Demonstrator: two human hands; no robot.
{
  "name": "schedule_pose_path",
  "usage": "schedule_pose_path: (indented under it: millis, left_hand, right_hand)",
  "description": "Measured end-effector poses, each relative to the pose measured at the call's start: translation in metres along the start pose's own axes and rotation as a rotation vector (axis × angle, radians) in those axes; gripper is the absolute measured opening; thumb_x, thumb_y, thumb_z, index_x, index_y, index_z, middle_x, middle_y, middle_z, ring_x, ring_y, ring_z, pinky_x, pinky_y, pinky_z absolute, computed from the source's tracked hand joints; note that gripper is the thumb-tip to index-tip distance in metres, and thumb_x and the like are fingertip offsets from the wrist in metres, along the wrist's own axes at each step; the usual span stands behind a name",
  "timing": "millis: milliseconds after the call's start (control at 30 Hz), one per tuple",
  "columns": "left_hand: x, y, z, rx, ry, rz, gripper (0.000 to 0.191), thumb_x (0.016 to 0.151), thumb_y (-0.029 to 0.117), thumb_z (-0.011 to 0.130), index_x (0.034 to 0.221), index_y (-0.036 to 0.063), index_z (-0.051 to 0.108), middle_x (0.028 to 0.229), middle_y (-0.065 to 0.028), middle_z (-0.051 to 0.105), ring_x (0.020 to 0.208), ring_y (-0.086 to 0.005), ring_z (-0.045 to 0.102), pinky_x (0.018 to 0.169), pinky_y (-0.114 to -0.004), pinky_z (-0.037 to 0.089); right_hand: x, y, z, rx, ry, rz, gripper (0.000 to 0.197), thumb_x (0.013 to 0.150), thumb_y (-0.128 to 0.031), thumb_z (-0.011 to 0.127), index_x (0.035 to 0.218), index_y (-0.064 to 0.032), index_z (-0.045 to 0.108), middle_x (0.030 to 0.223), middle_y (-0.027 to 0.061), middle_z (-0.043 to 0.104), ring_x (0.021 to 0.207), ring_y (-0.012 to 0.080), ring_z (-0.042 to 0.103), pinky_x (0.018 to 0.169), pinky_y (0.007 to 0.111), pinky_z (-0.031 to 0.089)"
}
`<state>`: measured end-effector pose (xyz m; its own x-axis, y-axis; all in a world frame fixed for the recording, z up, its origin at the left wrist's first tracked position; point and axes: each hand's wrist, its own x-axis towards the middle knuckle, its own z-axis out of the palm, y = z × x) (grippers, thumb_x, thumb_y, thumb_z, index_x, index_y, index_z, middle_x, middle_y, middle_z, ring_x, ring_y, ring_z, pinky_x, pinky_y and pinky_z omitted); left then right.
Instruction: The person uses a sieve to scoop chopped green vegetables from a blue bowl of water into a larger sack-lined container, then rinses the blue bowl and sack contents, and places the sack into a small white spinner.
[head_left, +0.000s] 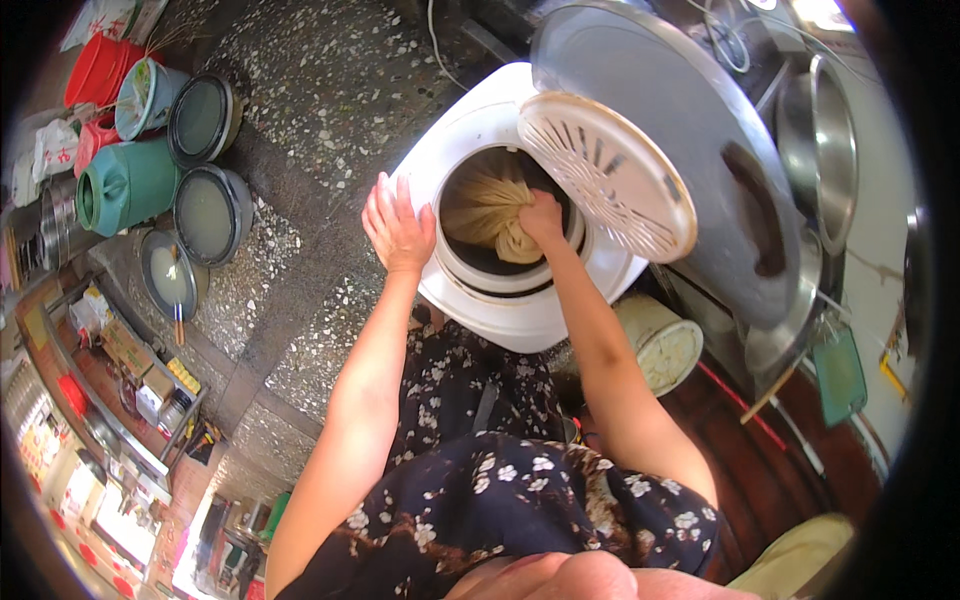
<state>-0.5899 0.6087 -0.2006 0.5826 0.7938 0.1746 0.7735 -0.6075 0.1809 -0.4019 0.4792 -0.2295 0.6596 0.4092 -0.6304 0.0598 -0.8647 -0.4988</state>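
Note:
A white plastic spin dryer with a round opening stands in front of me. Inside its dark drum lies a bunched beige cloth bag, gathered at its neck. My right hand grips the gathered cloth inside the opening. Flat on the machine's left rim rests my left hand, fingers spread, holding nothing. A slotted white plastic lid leans raised at the right of the opening, against a large metal lid with a dark handle.
At the left on the speckled floor stand buckets of cloudy liquid, a green plastic jug and a red bucket. A whitish bucket sits right of the machine. Steel basins stand at the far right, a cluttered shelf at lower left.

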Motion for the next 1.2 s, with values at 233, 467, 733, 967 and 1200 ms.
schedule_pose_path:
  millis: [233, 467, 733, 967, 1200]
  left_hand:
    - [0.007, 0.003, -0.006, -0.08, 0.107, 0.025, 0.07, 0.076, 0.027, 0.062, 0.138, 0.014, 0.032, 0.137, -0.017, 0.036, 0.119, -0.0341, 0.04, 0.096, -0.049, 0.034]
    - [-0.016, 0.004, -0.027, -0.393, 0.028, 0.01, 0.051, 0.086, 0.026, 0.056, 0.13, 0.0057, 0.042, 0.136, -0.0171, 0.036, 0.124, -0.034, 0.035, 0.104, -0.048, 0.026]
    - [-0.021, 0.08, -0.085, -1.407, -0.582, -0.225, 0.044, 0.091, 0.029, 0.05, 0.126, 0.0037, 0.046, 0.126, -0.016, 0.045, 0.116, -0.0285, 0.043, 0.099, -0.042, 0.032]
    - [-0.015, 0.239, -0.166, -1.686, -1.033, 0.005, 0.043, 0.093, 0.033, 0.046, 0.124, 0.0031, 0.048, 0.12, -0.0147, 0.05, 0.109, -0.0253, 0.048, 0.094, -0.038, 0.037]
    - [0.002, 0.394, -0.222, -1.867, -0.955, 0.074, 0.044, 0.094, 0.036, 0.043, 0.122, 0.0026, 0.05, 0.114, -0.0134, 0.054, 0.103, -0.0222, 0.053, 0.089, -0.035, 0.041]
  right_hand:
    - [-0.189, -0.044, -0.065, 0.257, 0.132, -0.268, 0.033, 0.069, -0.002, 0.053, 0.101, -0.0017, 0.062, 0.09, 0.0211, 0.064, 0.086, 0.0357, 0.061, 0.079, 0.036, 0.048]
    - [-0.225, -0.087, -0.114, 0.905, 0.246, -0.208, 0.036, 0.071, 0.006, 0.045, 0.103, 0.0037, 0.062, 0.097, 0.0066, 0.066, 0.088, 0.0126, 0.061, 0.079, 0.027, 0.048]
    - [-0.38, -0.075, -0.25, 0.778, 0.41, -0.887, 0.046, 0.06, -0.009, 0.068, 0.104, 0.004, 0.061, 0.097, 0.0171, 0.063, 0.087, 0.023, 0.062, 0.08, 0.034, 0.049]
    - [-0.466, -0.013, -0.315, 1.224, 1.375, -0.782, 0.046, 0.065, -0.006, 0.064, 0.107, 0.0079, 0.052, 0.101, 0.0212, 0.061, 0.088, 0.0272, 0.062, 0.08, 0.036, 0.05]
    - [-0.395, 0.138, -0.428, 1.13, 1.329, -0.867, 0.033, 0.07, 0.002, 0.049, 0.101, 0.0094, 0.058, 0.094, 0.0151, 0.064, 0.081, 0.0204, 0.064, 0.076, 0.03, 0.051]
